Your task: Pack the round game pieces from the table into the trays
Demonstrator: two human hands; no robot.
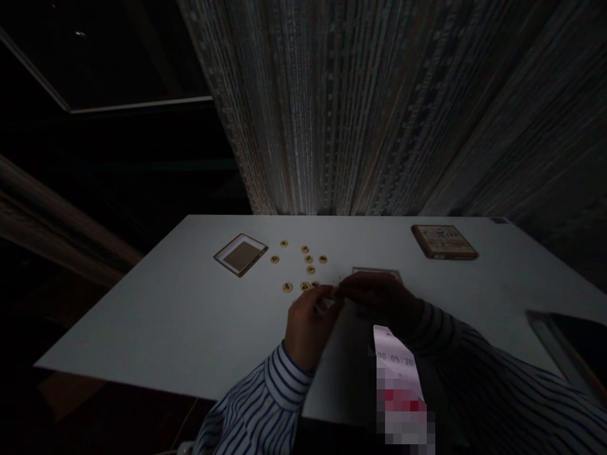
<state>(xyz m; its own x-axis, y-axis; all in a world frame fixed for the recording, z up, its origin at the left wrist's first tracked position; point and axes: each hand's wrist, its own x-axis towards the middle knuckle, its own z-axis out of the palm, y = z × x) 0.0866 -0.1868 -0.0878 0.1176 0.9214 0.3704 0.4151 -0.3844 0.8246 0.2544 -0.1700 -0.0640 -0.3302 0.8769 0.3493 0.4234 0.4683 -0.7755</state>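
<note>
My left hand [308, 325] and my right hand [386, 297] meet above the white table [199, 328]. Between their fingertips is a small round xiangqi piece [336, 293], dim and mostly covered by the fingers. Both hands are closed around it in a pinch. Just beyond the left hand lie several more round pieces with dark characters, among them one nearer piece [287, 287] and one farther piece [284, 243]. Under the right hand, a shallow box [374, 270] shows only its far rim; its inside is hidden.
An open box part [260, 250] with a brown inside lies at the left. A closed printed box [444, 242] sits at the back right. A lit phone [397, 360] showing a timer is in front of me. A dark flat object [576, 344] lies at the right edge.
</note>
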